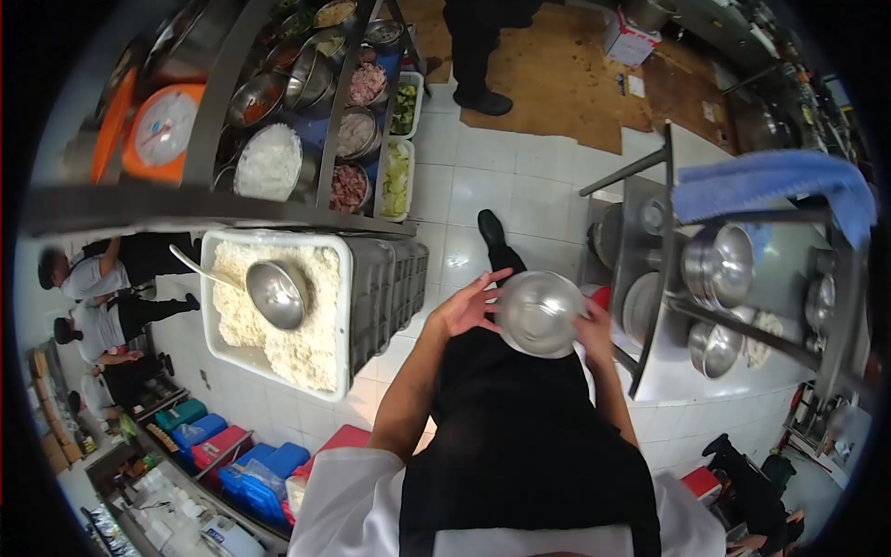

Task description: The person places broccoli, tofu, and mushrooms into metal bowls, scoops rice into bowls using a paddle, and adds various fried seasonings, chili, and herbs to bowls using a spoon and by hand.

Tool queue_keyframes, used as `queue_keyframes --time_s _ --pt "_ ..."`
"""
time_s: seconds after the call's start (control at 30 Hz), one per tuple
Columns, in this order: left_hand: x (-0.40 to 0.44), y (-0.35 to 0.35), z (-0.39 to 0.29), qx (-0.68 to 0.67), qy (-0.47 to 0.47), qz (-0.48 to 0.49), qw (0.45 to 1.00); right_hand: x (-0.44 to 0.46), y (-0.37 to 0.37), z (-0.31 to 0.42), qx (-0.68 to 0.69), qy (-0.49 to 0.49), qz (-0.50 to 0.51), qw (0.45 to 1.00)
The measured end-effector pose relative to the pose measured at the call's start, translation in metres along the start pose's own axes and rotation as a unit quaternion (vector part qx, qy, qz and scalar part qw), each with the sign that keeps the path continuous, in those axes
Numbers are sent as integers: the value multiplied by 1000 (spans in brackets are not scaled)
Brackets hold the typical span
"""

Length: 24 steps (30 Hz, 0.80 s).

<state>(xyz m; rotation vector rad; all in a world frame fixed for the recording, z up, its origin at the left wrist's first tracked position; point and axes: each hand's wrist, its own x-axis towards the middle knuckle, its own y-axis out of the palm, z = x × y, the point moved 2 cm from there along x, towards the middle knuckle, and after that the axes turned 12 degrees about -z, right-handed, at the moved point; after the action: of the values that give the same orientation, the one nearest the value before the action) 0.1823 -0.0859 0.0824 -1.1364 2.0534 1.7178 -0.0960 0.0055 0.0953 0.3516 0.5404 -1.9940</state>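
Observation:
A shiny empty metal bowl (538,314) is in front of my black apron, its inside facing up. My right hand (596,327) grips the bowl's right rim, fingers partly hidden behind it. At the bowl's left side is my left hand (471,304), its fingers spread, the fingertips close to the rim; whether they touch it I cannot tell. To the left stands a white-rimmed crate (343,306) filled with pale, rice-like grains (237,325). Another metal bowl (277,294) rests on the grains, beside a light-coloured handle (200,267).
A rack (320,116) with bowls of food stands at upper left. On the right, a metal shelf (650,306) holds stacked bowls (719,265) and a blue towel (770,186). A person's legs (473,56) are ahead; several people are at far left. Coloured bins (255,478) sit at lower left.

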Motion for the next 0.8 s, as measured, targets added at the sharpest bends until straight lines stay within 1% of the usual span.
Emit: queue_keyframes --time_s 0.03,0.07,0.1,0.13,0.17,0.23,0.27,0.3,0.33,0.37,0.4,0.43,0.47,0.5,0.53,0.57,0.63,0.67,0.7,0.73,0.77,0.8 --pt "16 -5 -4 -22 42 -96 994 37 49 -15 -113 -104 46 987" --pt "29 -21 -13 37 84 -188 978 67 85 6 -189 -187 88 960" --pt "39 -40 -31 100 125 -278 947 103 120 36 -257 -271 130 918" --pt "42 -59 -55 5 129 -302 945 146 154 53 -163 -79 229 956" --pt "43 -70 -79 -40 126 -332 934 191 186 67 -66 120 316 939" --pt "59 -118 -107 -62 114 -408 904 287 260 82 -39 158 333 929" --pt "75 -148 -120 -65 96 -421 899 354 305 49 -92 42 356 929" --pt "85 -180 -122 -35 120 -463 878 408 347 26 -168 -29 330 928" --pt "95 -208 -122 -4 142 -502 853 470 397 -11 -317 -298 245 866" --pt "110 -221 -134 -16 120 -536 836 509 436 -8 -412 -234 240 847" --pt "129 -230 -155 -26 101 -567 817 552 476 -27 -431 -297 220 823" --pt "155 -247 -171 -39 121 -571 811 585 518 -40 -431 -287 196 833" --pt "178 -263 -186 -53 141 -575 804 607 568 -39 -468 -200 194 839" --pt "198 -279 -205 -52 129 -596 791 613 611 -42 -399 -223 184 870" --pt "217 -294 -230 -48 120 -616 777 613 656 -44 -337 -300 169 876" --pt "230 -305 -246 -50 106 -626 771 605 694 -56 -267 -320 173 893" --pt "255 -329 -278 -86 119 -694 705 577 749 -61 -300 -338 229 862" --pt "268 -343 -291 -43 180 -707 682 580 768 -70 -295 -337 227 865" --pt "277 -351 -309 -38 184 -706 682 581 785 -91 -317 -372 202 849" --pt "278 -351 -323 -34 155 -746 647 580 791 -107 -341 -400 178 832" --pt "279 -351 -334 -30 126 -783 608 581 785 -96 -342 -395 178 834" --pt "284 -359 -337 -69 167 -773 609 578 770 -72 -278 -298 173 897"
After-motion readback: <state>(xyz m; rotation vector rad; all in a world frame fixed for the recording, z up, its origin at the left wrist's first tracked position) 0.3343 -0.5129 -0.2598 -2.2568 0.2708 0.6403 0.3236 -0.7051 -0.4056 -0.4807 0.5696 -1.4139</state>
